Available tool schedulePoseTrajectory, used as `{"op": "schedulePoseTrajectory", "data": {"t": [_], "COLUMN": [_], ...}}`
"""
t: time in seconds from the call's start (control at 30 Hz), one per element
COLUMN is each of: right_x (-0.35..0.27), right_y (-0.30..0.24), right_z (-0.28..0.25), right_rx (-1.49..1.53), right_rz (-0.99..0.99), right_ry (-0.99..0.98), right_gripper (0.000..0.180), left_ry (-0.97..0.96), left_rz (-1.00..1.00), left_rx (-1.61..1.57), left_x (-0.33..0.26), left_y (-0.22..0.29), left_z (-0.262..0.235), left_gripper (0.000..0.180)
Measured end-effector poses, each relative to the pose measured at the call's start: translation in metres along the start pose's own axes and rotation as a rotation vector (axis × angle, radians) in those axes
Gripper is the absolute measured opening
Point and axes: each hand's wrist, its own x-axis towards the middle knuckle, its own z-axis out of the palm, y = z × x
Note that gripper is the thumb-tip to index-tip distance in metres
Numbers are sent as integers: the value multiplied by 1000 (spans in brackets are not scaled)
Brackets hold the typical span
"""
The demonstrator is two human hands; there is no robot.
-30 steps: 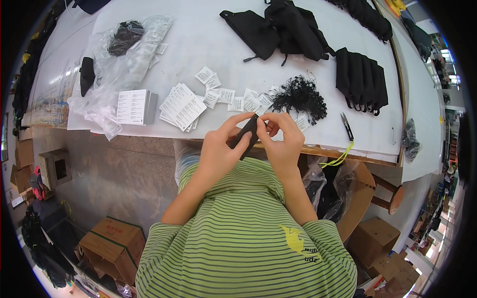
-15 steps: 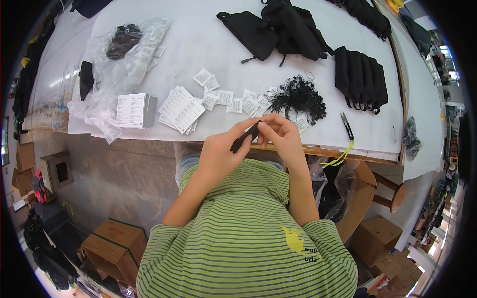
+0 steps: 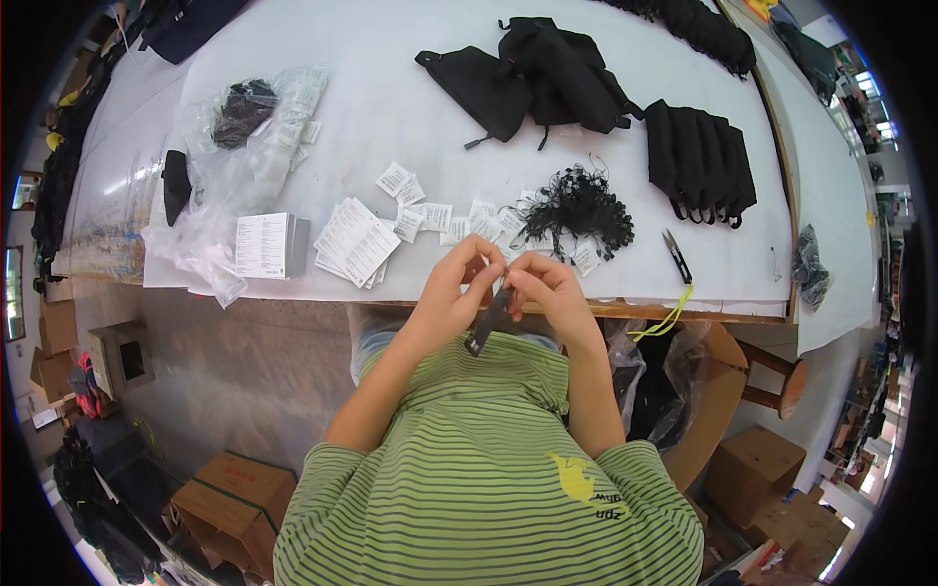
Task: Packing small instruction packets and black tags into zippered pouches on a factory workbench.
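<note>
My left hand (image 3: pixel 455 291) and my right hand (image 3: pixel 550 291) meet in front of my chest, just below the table's front edge. Between them they pinch a small dark tag (image 3: pixel 486 324) that hangs down from the fingertips, tilted. Whether a string runs through it is too small to tell. Just beyond my hands on the white table (image 3: pixel 410 107) lie a tangle of black strings (image 3: pixel 576 207) and several small white paper tags (image 3: pixel 430 213).
Stacks of white cards (image 3: pixel 357 239) and a printed booklet (image 3: pixel 262 245) lie left, beside clear plastic bags (image 3: pixel 244 146). Black fabric bags (image 3: pixel 547 73) and a folded black stack (image 3: pixel 699 161) sit farther back. Small snips (image 3: pixel 676 256) lie right. Cardboard boxes (image 3: pixel 230 503) stand on the floor.
Both hands have stayed close together and shifted slightly toward me, off the table edge. The dark tag now hangs lower from the fingertips.
</note>
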Motion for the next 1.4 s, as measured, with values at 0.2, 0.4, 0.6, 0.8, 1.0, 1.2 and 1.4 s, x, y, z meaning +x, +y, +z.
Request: {"op": "schedulePoseTrajectory", "data": {"t": [0.2,0.4,0.6,0.8,1.0,1.2,1.4], "right_x": [-12,-33,-35,-1,22,24,19], "right_y": [-7,-2,0,-10,-2,1,5], "right_z": [-19,-17,-21,-3,27,48,44], "right_rx": [-3,53,94,-131,-550,-804,-936], "right_rz": [-94,-130,-124,-139,-265,-415,-471], "right_ry": [254,292,369,261,513,465,400], "right_gripper": [14,13,12,14,11,10,9], "left_ry": [284,506,515,364,240,282,383], "left_rz": [413,325,747,428,105,53,210], "left_rx": [406,793,667,481,-118,114,317], "left_x": [166,263,212,89,15,-2,-7], "left_y": [-22,-14,8,23,16,0,7], "left_z": [-27,-49,-45,-51,-34,-34,-24], "left_gripper": [23,36,21,16,24,23,10]}}
